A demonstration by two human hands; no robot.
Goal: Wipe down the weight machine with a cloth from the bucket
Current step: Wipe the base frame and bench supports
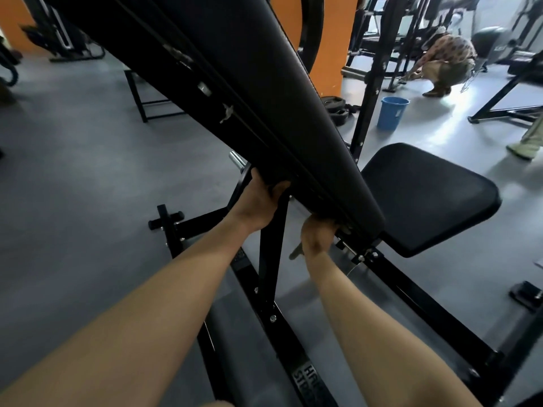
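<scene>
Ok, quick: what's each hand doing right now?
Left hand: grips the underside edge of the back pad.
Right hand: curled at the pad's lower end, apparently holding a grey cloth.

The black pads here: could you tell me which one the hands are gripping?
The long tilted back pad: left hand and right hand grip its lower end; the flat seat pad is untouched.

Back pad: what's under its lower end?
Both hands grip there: left hand by the black support strut, right hand near the hinge bolts. Fingertips are hidden beneath the back pad; whether either holds a cloth can't be told.
</scene>
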